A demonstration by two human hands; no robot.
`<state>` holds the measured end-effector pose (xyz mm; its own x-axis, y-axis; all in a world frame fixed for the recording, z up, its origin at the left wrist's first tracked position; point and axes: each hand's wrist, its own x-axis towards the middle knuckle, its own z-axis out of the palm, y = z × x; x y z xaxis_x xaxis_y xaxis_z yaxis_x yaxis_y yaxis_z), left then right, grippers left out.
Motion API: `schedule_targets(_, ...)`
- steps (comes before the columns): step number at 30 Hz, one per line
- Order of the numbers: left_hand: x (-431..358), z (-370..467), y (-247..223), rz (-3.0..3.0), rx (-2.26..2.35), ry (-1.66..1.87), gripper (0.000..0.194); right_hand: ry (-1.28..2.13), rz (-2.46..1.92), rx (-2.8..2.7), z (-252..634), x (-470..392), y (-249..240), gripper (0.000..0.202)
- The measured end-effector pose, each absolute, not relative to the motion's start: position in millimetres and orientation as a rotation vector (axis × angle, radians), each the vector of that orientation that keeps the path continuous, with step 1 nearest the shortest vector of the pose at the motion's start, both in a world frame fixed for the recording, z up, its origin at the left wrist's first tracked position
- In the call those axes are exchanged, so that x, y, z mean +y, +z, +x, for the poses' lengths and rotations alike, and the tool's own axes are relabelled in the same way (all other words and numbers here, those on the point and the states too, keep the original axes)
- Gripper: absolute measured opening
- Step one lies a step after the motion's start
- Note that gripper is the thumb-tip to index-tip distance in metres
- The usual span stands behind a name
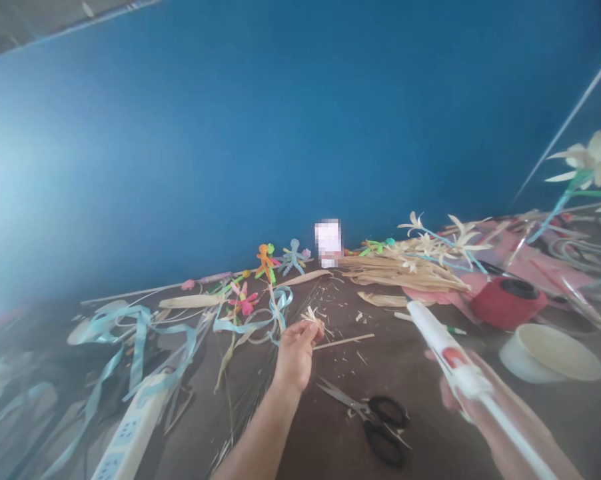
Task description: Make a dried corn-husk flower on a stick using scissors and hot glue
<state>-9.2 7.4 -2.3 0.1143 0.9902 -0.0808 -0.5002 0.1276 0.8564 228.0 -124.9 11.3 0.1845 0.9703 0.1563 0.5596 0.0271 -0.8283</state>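
Between the fingertips of my left hand is a small cream flower made of narrow, dry-looking petals. My right hand wraps round a white hot glue gun, its far end angled up and to the left; part of that hand is hidden behind the tool. Black-handled scissors lie half spread on the brown table, between my forearms. A thin pale stick rests just right of my left hand, among small scattered scraps.
Light blue ribbon and a white power strip lie at left. Colourful pipe-cleaner figures stand along the blue wall. Dried husks, a red object, a cream bowl and finished-looking flowers occupy the right.
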Motion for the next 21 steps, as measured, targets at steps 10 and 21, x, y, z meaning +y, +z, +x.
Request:
schedule_targets(10,6,-9,-4,0.981,0.913,1.226,0.009,1.195,-1.312,-1.394,159,-118,37,0.037)
schedule_targets(21,4,-6,-8,0.933,0.869,1.221,0.008,1.21,-1.298,-1.454,159,-110,34,0.037)
